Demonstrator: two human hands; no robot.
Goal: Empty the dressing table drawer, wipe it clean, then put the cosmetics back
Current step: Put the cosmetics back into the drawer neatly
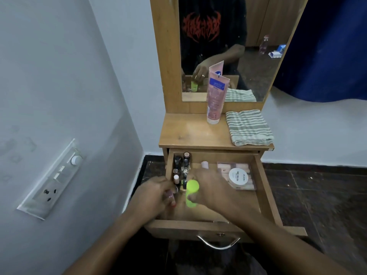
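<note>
While the left grip [156, 192] pinches something (unclear), the right [210, 187] clasps a green bottle [191, 192].

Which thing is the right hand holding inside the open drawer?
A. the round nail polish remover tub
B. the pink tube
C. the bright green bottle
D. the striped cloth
C: the right hand wraps its fingers around the bright green bottle in the drawer, while the pink tube and the striped cloth are on the table top.

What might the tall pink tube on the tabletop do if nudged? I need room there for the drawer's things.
The pink tube stands upright on its narrow cap, tall and top-wide, so a nudge would probably tip it. It looks like soft plastic and would likely give when squeezed. Once toppled, its flat crimped end should stop it rolling.
</note>
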